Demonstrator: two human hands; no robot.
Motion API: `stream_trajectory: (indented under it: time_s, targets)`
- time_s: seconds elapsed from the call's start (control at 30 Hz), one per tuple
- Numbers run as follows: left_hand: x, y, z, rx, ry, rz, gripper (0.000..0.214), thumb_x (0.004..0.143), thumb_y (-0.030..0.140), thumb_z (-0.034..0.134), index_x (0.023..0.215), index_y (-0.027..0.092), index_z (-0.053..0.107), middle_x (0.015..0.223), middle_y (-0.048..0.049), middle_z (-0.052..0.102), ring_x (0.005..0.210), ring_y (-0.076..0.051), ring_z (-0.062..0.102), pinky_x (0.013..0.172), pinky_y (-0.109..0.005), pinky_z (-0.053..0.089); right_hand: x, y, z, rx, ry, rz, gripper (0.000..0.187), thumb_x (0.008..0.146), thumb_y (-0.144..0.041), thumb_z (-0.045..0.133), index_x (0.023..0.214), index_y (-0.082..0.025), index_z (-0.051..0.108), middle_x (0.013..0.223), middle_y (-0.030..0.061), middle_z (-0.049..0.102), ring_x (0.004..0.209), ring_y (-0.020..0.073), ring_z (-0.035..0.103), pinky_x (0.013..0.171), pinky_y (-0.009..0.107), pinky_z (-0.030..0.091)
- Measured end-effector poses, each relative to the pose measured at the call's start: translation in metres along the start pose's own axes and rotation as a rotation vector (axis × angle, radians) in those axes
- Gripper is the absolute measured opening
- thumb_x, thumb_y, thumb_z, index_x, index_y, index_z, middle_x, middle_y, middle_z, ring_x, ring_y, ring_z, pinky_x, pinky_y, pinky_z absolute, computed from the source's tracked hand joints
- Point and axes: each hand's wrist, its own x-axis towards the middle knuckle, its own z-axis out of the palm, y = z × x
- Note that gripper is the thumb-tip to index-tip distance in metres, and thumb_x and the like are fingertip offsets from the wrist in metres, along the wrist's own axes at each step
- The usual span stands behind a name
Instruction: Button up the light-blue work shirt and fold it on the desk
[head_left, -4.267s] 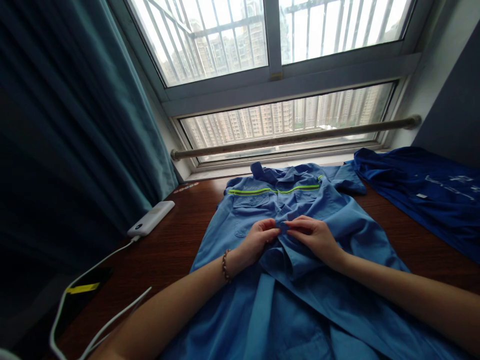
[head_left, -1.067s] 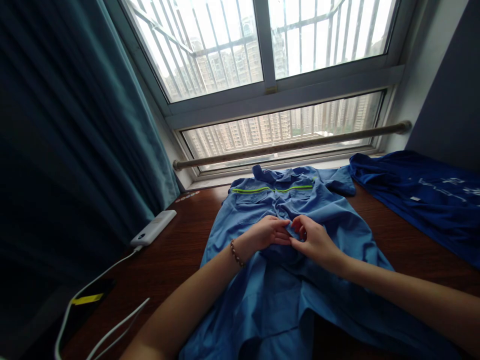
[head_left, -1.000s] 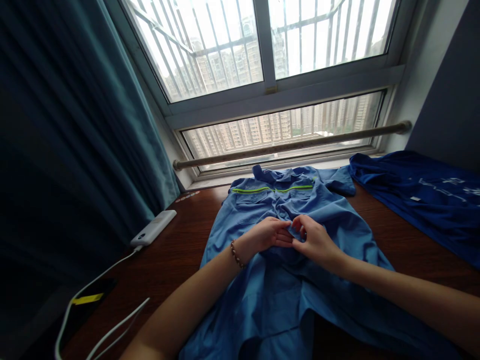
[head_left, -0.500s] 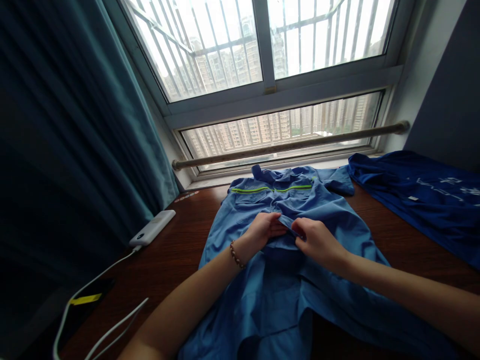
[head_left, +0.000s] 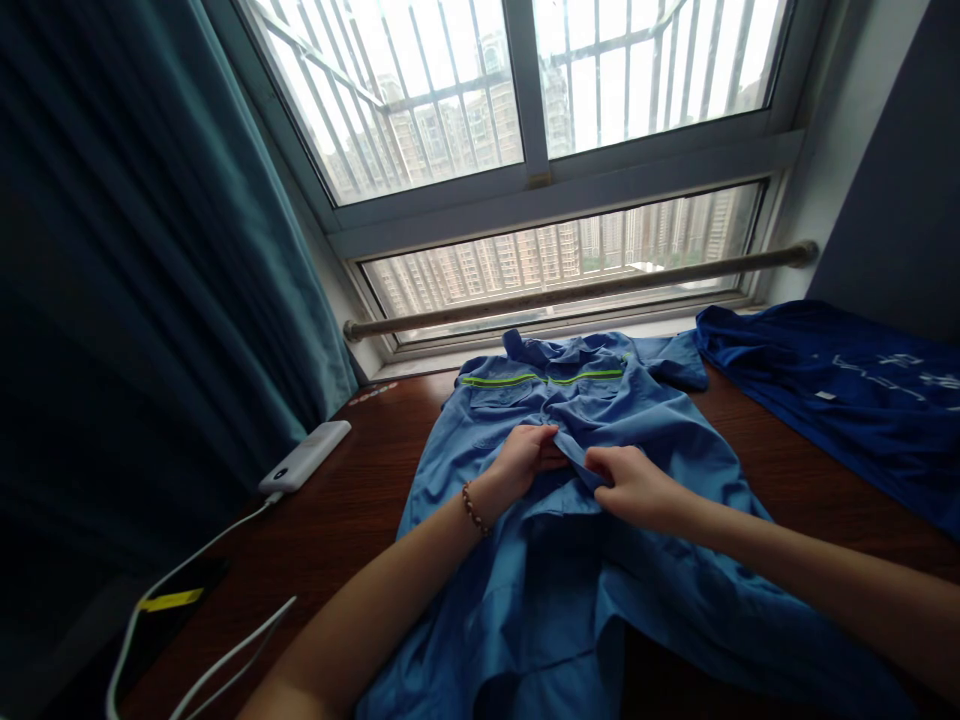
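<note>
Pinching the front edge of a light-blue shirt [head_left: 667, 430], both hands meet over the middle of the worktop [head_left: 352, 510]. The left hand [head_left: 525, 458], with a bead bracelet [head_left: 471, 508] on its wrist, nips the cloth between thumb and fingers. The right hand [head_left: 630, 485], just beside it at three o'clock, grips the same edge with its fingers curled over the fold. The shirt lies spread out, collar toward twelve o'clock by the window [head_left: 450, 90], with a yellow-green stripe [head_left: 499, 381] across the chest. Its pocket [head_left: 491, 400], at eleven o'clock of the hands, lies flat; what is inside I cannot tell. A white power bank [head_left: 304, 457] sits at nine o'clock, its cable [head_left: 187, 560] trailing toward seven. A dark-blue garment [head_left: 840, 390] lies at two o'clock.
</note>
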Motion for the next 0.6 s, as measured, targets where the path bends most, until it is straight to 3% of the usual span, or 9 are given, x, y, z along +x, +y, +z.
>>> stream_trajectory:
  time_s: [0.1, 0.23, 0.4, 0.6]
  targets:
    - [-0.001, 0.009, -0.007, 0.108, -0.113, -0.034, 0.018, 0.076, 0.028, 0.058, 0.074, 0.01, 0.057, 0.072, -0.0077, 0.064, 0.063, -0.016, 0.062, 0.061, -0.027, 0.051, 0.006, -0.001, -0.001, 0.312, 0.057, 0.121, 0.013, 0.053, -0.009, 0.043, 0.062, -0.017, 0.049, 0.057, -0.0026, 0.05, 0.055, 0.01, 0.043, 0.05, 0.021, 0.029]
    - [-0.008, 0.028, -0.021, 0.565, -0.362, -0.031, 0.027, 0.069, 0.037, 0.065, 0.08, 0.012, 0.062, 0.076, -0.007, 0.064, 0.065, -0.014, 0.061, 0.056, -0.021, 0.047, 0.01, -0.001, -0.006, 0.699, 0.116, 0.31, 0.011, 0.054, -0.014, 0.043, 0.063, -0.016, 0.049, 0.054, -0.0032, 0.046, 0.047, 0.0079, 0.039, 0.044, 0.019, 0.027]
    - [-0.023, 0.037, -0.025, 1.045, -0.524, 0.067, 0.015, 0.066, 0.03, 0.066, 0.07, 0.016, 0.064, 0.062, -0.0018, 0.061, 0.054, -0.013, 0.056, 0.045, -0.019, 0.042, 0.006, -0.007, -0.011, 0.946, 0.138, 0.4, 0.007, 0.055, -0.017, 0.043, 0.061, -0.017, 0.047, 0.05, -0.0049, 0.036, 0.042, 0.0067, 0.034, 0.04, 0.019, 0.026]
    - [-0.036, 0.034, -0.009, 1.262, -0.831, -0.093, 0.007, 0.064, 0.02, 0.064, 0.069, 0.018, 0.06, 0.062, 0.0008, 0.06, 0.054, -0.014, 0.055, 0.046, -0.02, 0.042, 0.003, -0.013, -0.01, 1.097, 0.094, 0.403, 0.008, 0.054, -0.017, 0.046, 0.062, -0.016, 0.047, 0.052, -0.004, 0.038, 0.045, 0.0073, 0.037, 0.042, 0.019, 0.029]
